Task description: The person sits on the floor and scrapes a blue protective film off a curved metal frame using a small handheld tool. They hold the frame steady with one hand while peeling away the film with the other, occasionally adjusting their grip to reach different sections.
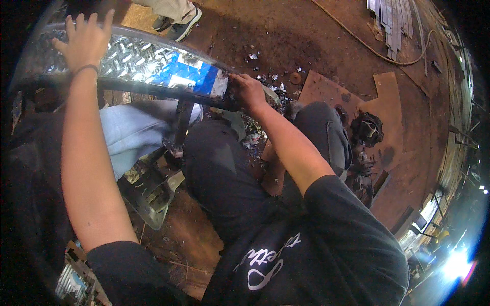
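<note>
A long, slightly curved metal piece topped with shiny diamond tread plate point(135, 59) lies across in front of me, dark along its rims. Blue and white film or tape point(191, 71) covers the plate toward its right end. My left hand point(86, 43) rests on the left part of the plate, palm down with fingers spread. At the right end, my right hand point(248, 92) is closed around the edge, its fingertips partly hidden. A dark metal leg point(182, 122) runs down from beneath the piece.
Another person's shoe point(185, 25) stands beyond the plate, and a leg in light jeans point(135, 130) is beneath it. Scraps litter the brown floor point(275, 30). Flat sheets point(332, 92), a dark greasy part point(367, 128), a hose point(357, 38) and metal strips point(390, 23) lie rightward.
</note>
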Demonstrator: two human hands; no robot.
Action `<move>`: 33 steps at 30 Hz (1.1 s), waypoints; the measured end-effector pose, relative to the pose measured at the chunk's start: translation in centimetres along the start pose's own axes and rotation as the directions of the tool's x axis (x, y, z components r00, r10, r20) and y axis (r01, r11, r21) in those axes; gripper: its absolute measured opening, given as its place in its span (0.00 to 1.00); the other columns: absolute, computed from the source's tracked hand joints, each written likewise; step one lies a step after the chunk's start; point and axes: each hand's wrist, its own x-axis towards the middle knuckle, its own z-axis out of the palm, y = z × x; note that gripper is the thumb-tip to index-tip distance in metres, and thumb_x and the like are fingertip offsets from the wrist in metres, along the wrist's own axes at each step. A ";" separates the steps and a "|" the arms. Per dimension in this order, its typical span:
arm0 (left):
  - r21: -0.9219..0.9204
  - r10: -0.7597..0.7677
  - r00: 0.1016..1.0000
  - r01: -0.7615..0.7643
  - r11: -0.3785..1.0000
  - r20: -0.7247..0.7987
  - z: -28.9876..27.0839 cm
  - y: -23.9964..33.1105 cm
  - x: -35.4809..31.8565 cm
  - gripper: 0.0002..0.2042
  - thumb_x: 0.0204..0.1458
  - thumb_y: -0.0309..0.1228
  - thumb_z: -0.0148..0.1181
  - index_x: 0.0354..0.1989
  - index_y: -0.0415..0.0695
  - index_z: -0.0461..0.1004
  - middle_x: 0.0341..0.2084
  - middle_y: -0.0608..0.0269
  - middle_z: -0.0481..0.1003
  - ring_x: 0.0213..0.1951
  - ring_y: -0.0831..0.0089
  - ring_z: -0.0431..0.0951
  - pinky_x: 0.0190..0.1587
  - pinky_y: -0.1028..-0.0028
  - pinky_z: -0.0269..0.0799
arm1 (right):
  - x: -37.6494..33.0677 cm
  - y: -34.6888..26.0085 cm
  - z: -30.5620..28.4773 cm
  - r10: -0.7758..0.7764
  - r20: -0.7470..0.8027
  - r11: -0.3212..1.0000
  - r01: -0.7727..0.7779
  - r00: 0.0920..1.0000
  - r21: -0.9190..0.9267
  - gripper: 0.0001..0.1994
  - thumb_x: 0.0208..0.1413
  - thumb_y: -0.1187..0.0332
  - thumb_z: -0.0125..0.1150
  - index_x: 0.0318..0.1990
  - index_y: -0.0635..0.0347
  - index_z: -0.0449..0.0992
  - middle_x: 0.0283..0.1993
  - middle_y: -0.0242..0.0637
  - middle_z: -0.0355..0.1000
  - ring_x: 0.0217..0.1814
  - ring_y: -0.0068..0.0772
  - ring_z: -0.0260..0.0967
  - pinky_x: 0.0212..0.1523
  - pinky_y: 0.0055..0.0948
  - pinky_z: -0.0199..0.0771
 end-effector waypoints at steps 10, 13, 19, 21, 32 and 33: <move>0.002 0.012 0.999 -0.012 1.000 0.038 -0.2 0.2 0.1 0.33 0.66 0.66 0.35 0.67 0.58 0.71 0.71 0.62 0.64 0.76 0.58 0.54 0.68 0.26 0.47 | 0.3 1.1 0.7 0.001 0.042 0.995 0.003 0.999 -0.095 0.15 0.57 0.70 0.59 0.52 0.48 0.81 0.47 0.45 0.78 0.42 0.57 0.79 0.44 0.49 0.80; 0.010 0.009 0.999 -0.010 1.000 0.043 0.1 0.1 0.3 0.34 0.66 0.66 0.34 0.67 0.58 0.71 0.71 0.62 0.64 0.76 0.58 0.54 0.67 0.26 0.48 | 0.2 1.5 0.7 -0.028 0.053 0.995 0.033 0.998 -0.092 0.15 0.58 0.70 0.59 0.52 0.47 0.81 0.47 0.44 0.78 0.42 0.57 0.78 0.43 0.50 0.80; 0.011 0.003 0.999 -0.004 1.000 0.043 -0.7 0.2 0.0 0.33 0.66 0.66 0.35 0.66 0.59 0.71 0.71 0.63 0.65 0.76 0.59 0.55 0.67 0.26 0.48 | -0.2 0.4 0.0 -0.001 -0.032 1.000 0.001 0.999 -0.016 0.12 0.62 0.67 0.59 0.51 0.48 0.83 0.43 0.44 0.79 0.41 0.55 0.79 0.42 0.48 0.79; 0.021 0.009 0.998 -0.010 1.000 0.057 -1.0 0.2 0.0 0.33 0.66 0.66 0.35 0.67 0.59 0.71 0.71 0.64 0.65 0.76 0.59 0.55 0.68 0.26 0.47 | 0.0 -0.2 0.0 0.010 -0.076 1.000 -0.009 0.997 0.015 0.11 0.65 0.66 0.58 0.50 0.49 0.84 0.41 0.44 0.79 0.41 0.55 0.78 0.42 0.47 0.79; 0.016 0.012 0.998 -0.013 1.000 0.058 -0.2 -0.1 0.1 0.33 0.66 0.66 0.35 0.67 0.59 0.71 0.72 0.64 0.64 0.76 0.58 0.54 0.68 0.26 0.47 | 0.0 0.3 0.5 0.009 -0.049 0.999 -0.012 0.999 -0.053 0.12 0.64 0.65 0.57 0.50 0.48 0.83 0.40 0.45 0.78 0.41 0.56 0.78 0.40 0.48 0.79; 0.011 0.012 0.998 -0.013 1.000 0.066 -0.5 0.1 0.2 0.33 0.66 0.66 0.35 0.67 0.59 0.71 0.72 0.64 0.64 0.76 0.58 0.54 0.68 0.26 0.47 | 0.0 0.9 0.7 0.003 -0.048 0.998 -0.007 0.999 -0.070 0.12 0.64 0.65 0.58 0.51 0.48 0.82 0.40 0.45 0.78 0.40 0.56 0.78 0.40 0.48 0.79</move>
